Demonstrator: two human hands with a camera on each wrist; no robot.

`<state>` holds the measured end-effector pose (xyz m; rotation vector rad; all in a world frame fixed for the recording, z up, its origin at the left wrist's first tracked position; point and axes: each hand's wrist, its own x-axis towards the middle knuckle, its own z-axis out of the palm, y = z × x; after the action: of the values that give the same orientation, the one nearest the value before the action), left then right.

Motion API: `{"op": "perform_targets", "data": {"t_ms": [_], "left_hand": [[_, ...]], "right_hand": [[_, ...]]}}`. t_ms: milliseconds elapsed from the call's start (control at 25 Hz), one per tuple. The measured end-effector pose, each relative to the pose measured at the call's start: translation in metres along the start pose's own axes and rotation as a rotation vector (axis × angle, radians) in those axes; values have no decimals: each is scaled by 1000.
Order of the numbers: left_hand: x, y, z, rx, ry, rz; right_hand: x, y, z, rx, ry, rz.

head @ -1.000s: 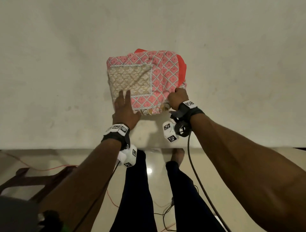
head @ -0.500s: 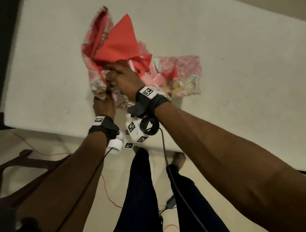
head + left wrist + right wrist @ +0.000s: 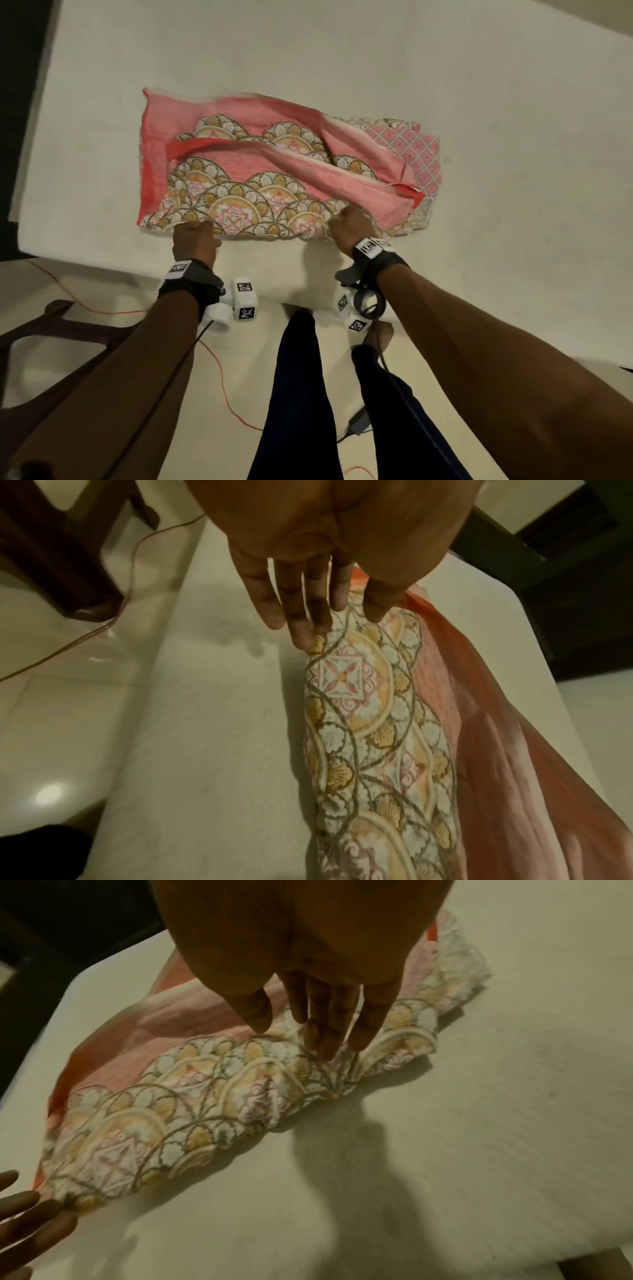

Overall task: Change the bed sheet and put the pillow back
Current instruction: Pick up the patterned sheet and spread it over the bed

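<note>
A pink bed sheet (image 3: 274, 178) with scalloped gold and white borders lies partly unfolded on the bare cream mattress (image 3: 445, 68), its right end still folded and showing a diamond print. My left hand (image 3: 195, 236) pinches the sheet's near edge at its left corner. In the left wrist view the patterned edge (image 3: 377, 737) rises between the fingers and thumb of the left hand (image 3: 342, 615). My right hand (image 3: 352, 222) holds the same near edge further right. There the sheet (image 3: 205, 1096) puckers under the right hand (image 3: 308, 1031). No pillow is in view.
I stand at the mattress's near side on a glossy tiled floor. A dark wooden chair (image 3: 51, 329) is at my left, and an orange cable (image 3: 219, 370) runs across the floor by my legs. A dark gap (image 3: 20, 102) borders the mattress on the left.
The sheet went from a small folded square to a bundle lifted by both hands, and now lies spread in a long strip. My hands have moved apart along its near edge.
</note>
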<state>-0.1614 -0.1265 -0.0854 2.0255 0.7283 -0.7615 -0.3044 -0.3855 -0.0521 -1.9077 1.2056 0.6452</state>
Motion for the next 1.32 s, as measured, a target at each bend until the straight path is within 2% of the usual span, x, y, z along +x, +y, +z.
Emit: {"op": "perform_targets", "data": {"t_ms": [160,280,320,360,480,560,680,760,840,880,960,1000,1080,1200,1240,1320], "left_hand": [[-1,38,20,346,-16,304],[-7,65,51,431,-97,491],[-8,70,61,436,-112,515],[-11,75,72,433,-123,532],[-32,84,93,452,-148,573],[-49,86,97,542,-131,659],[-69,89,94,748,-115,826],[-77,86,90,923,-187,945],[-80,76,89,1059,-263,1000],[-82,69,91,1054,-272,1006],[-79,55,94,929,-209,946],[-76,50,95,845,-143,870],[-66,45,91,739,-1,708],[-45,51,72,787,91,575],[-35,53,64,816,94,540],[-10,62,46,833,94,473]], "right_hand": [[9,31,-18,-12,332,132],[27,45,-36,202,394,264],[29,42,-42,283,373,289],[29,40,-48,333,334,241],[17,18,-66,340,109,-72],[10,6,-70,351,-68,-175],[2,7,-65,2,-308,-303],[-7,14,-61,-199,-432,-384],[-11,26,-57,-211,-392,-419],[-11,35,-55,-160,-297,-396],[-9,52,-53,74,-20,-284],[-6,58,-55,214,106,-234],[7,64,-61,400,253,-186],[32,73,-61,445,369,-68],[36,77,-56,415,371,63],[38,85,-36,418,293,417]]}}
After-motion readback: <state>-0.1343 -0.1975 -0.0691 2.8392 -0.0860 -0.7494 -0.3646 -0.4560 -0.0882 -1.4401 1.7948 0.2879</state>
